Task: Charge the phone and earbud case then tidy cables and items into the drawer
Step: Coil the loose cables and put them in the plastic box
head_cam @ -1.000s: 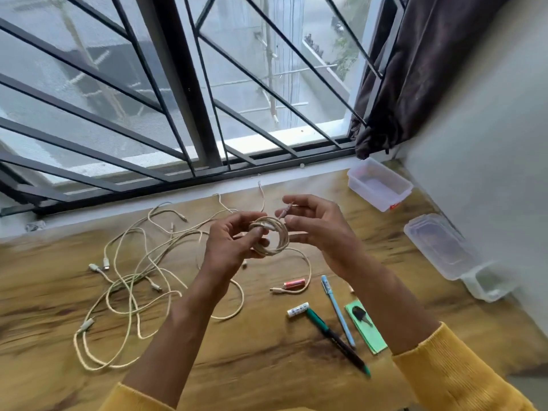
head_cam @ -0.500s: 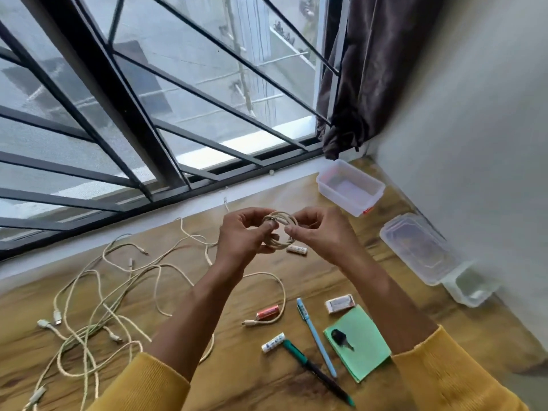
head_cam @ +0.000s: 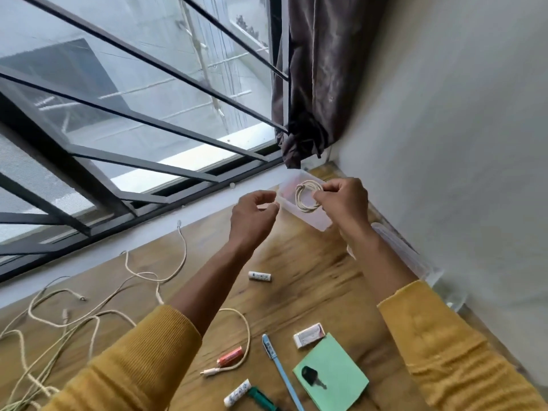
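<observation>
Head view shows the right hand pinching a coiled cable over the clear tub at far right, the left hand loosely curled and empty, while tangled cables at near left await winding.

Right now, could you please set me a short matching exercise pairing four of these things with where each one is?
Things:
1. coiled cable
2. black key
3. blue pen
4. left hand

Places:
A. on the green notepad
B. held by the right hand above the clear container
C. empty, beside the coil
D. flat on the wooden table, left of the notepad

Pairs: 1-B, 2-A, 3-D, 4-C
</observation>
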Tool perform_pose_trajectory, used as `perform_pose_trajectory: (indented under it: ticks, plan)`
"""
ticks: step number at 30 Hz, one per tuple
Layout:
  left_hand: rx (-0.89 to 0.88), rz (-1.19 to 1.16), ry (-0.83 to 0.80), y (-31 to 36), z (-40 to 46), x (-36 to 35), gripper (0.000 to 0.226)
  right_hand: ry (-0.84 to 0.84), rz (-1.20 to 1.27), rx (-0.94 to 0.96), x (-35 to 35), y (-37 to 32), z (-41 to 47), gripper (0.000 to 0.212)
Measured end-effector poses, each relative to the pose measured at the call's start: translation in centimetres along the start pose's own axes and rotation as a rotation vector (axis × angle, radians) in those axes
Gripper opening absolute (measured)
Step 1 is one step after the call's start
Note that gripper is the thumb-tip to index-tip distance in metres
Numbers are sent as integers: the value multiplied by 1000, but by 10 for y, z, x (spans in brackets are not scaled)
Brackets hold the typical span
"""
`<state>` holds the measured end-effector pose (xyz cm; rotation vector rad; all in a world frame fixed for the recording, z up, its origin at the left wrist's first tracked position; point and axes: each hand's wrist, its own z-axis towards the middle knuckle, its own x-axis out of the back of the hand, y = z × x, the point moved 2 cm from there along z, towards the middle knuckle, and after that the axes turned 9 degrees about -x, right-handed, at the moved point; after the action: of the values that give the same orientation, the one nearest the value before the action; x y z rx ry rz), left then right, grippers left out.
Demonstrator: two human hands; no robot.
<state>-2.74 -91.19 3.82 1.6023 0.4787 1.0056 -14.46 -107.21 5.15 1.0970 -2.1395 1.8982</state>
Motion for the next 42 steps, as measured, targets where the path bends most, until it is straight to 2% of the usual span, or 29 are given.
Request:
perform_pose_trajectory:
  ticks: [5,8,17,21,23,26,31,38,42]
  plan:
    - [-31,152,8,-4,29,-22,38,6,-159,38,-14,-3,30,7]
    - [-25,223,47,-9,40,-31,42,11,-235,36,-25,0,39,13]
    - [-69,353,95,-17,51,-44,35,113,-499,195,-51,10,44,13]
    - [-64,349,92,-19,52,-41,29,327,-429,332,-36,14,35,19]
    - [-51,333,95,-18,52,-41,29,407,-389,301,-22,17,31,30]
    - [-18,295,99,-13,48,-40,27,346,-409,156,-6,24,32,44]
    - [22,233,110,-8,41,-39,27,202,-364,36,1,26,27,46]
    - [59,155,153,-6,13,-6,28,208,-296,117,-4,16,7,29]
    - [82,119,166,-16,-27,32,42,151,-237,232,-13,4,-26,31]
